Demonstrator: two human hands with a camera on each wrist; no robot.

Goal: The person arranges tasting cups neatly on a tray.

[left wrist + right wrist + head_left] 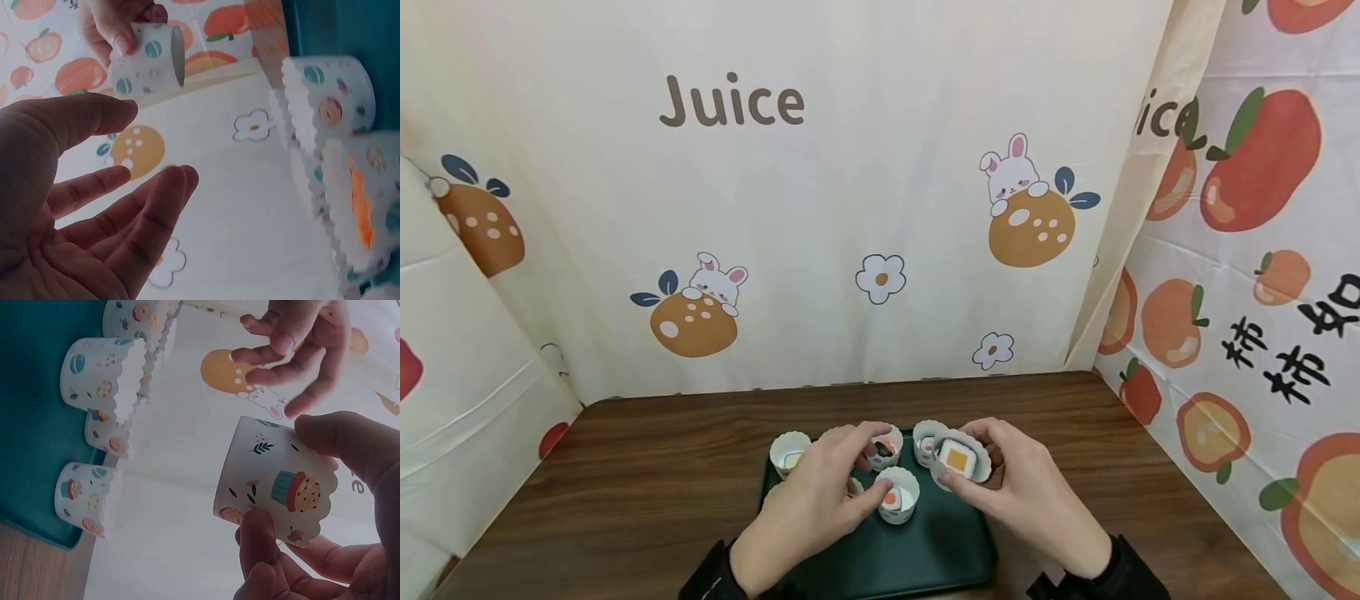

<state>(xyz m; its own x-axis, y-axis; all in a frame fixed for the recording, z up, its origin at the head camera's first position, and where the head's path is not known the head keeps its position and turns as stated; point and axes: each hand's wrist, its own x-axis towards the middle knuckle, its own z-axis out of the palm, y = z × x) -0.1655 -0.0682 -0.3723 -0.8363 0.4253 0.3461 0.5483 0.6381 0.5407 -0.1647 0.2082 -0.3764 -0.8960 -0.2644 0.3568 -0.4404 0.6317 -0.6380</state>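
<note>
My right hand (pixel 1033 487) grips a scalloped paper baking cup (pixel 262 465) at the tray's right side, thumb on one side and fingers on the other. Inside that cup sits a white square piece with a yellow-orange centre (pixel 957 457), like a sushi roll. Over the left part of the tray, my left hand (pixel 820 492) hovers with fingers loosely spread and nothing between them. A baking cup with an orange-topped piece (pixel 891 498) stands just beside its thumb. Another cup (pixel 889 447) shows beyond its fingertips. The left hand partly hides a further cup behind it.
A dark green tray (pixel 910 571) lies on the wooden table (pixel 647 483). More filled paper cups stand at its back left (pixel 790 448) and back right (pixel 925 431). Printed curtains (pixel 880 183) enclose the table at the back and both sides.
</note>
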